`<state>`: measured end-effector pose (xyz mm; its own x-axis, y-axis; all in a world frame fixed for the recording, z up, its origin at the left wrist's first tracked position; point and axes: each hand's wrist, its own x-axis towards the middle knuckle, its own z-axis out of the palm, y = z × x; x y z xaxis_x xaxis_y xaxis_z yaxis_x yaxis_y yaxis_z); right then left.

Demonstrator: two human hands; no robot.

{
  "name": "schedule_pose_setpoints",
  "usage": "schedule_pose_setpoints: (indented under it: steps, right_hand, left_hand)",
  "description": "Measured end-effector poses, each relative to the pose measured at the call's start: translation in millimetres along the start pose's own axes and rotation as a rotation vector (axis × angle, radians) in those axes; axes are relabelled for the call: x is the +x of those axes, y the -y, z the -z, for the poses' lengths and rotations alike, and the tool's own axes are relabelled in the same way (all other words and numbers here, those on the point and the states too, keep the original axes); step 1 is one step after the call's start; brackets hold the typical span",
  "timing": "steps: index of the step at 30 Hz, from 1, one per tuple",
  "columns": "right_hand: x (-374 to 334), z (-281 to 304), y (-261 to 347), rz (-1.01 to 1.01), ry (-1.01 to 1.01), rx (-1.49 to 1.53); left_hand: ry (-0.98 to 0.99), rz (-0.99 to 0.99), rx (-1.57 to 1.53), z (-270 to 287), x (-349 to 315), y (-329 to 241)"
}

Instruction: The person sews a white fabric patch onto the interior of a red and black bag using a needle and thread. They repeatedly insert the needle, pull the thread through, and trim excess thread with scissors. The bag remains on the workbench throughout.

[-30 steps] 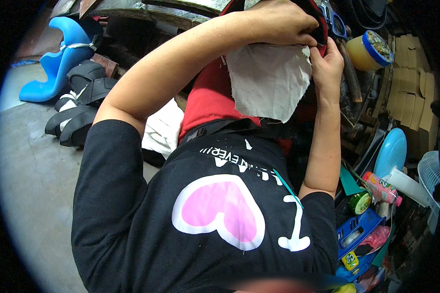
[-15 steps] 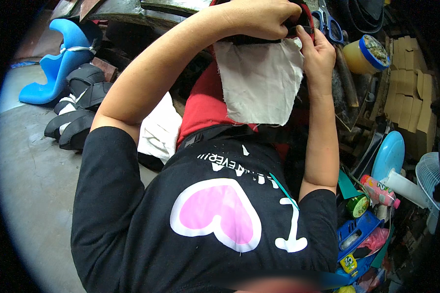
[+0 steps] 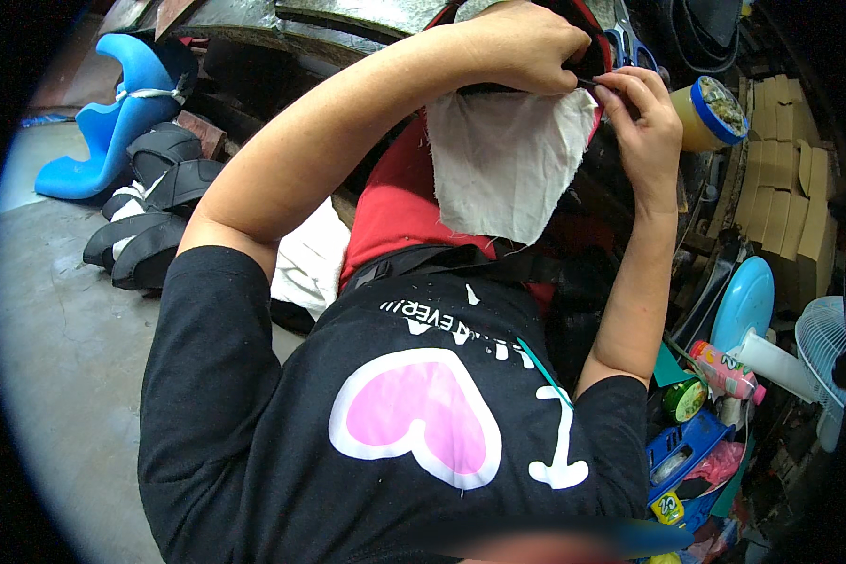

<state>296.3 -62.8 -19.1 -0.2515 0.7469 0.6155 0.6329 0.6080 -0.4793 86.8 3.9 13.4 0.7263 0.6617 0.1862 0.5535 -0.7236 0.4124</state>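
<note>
My left hand (image 3: 536, 52) is closed in a fist over a black piece with red edging (image 3: 603, 28) at the top of the view. What its fingers hold is hidden. Thumb and fingers of my right hand (image 3: 650, 132) pinch together at the right side of that piece, on a thin dark strip (image 3: 587, 83) running toward the left fist. Below the hands a frayed white cloth (image 3: 508, 164) hangs from the black piece over my red-clad leg (image 3: 395, 188). Just beyond the right hand lie blue-handled scissors (image 3: 634, 47).
At right stand a jar with a blue rim (image 3: 719, 113), folded cardboard (image 3: 785, 188), a blue-and-white fan (image 3: 743, 305), a pink bottle (image 3: 724, 371) and a blue basket (image 3: 686, 451). A blue foam-like form (image 3: 103, 132) and stacked black pieces (image 3: 150, 226) are at left, by a white cloth (image 3: 310, 263).
My right hand has moved right and slightly down, its fingers more raised. My left fist has shifted a little right and down. The black piece and hanging cloth have moved slightly right.
</note>
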Motion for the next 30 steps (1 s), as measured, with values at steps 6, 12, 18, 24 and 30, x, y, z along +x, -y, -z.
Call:
schedule_pose_setpoints:
  steps: [6, 12, 18, 24, 30]
  right_hand:
    - [4, -23, -6, -0.259, -0.163, 0.019]
    - [-10, -6, 28, -0.259, -0.192, -0.095]
    - [-17, -15, 25, -0.400, -0.061, -0.125]
    - [0, 9, -4, -0.650, -0.403, 0.034]
    - [-11, 18, 25, -0.297, -0.132, 0.073]
  left_hand:
    - [-0.020, -0.114, -0.008, -6, -3, 8]
    - [-0.063, -0.103, 0.045, -21, 0, 16]
    - [-0.042, -0.066, 0.026, -25, 2, 18]
    - [-0.067, -0.088, 0.004, -21, -5, 18]
    - [-0.070, -0.041, 0.028, -23, -4, 16]
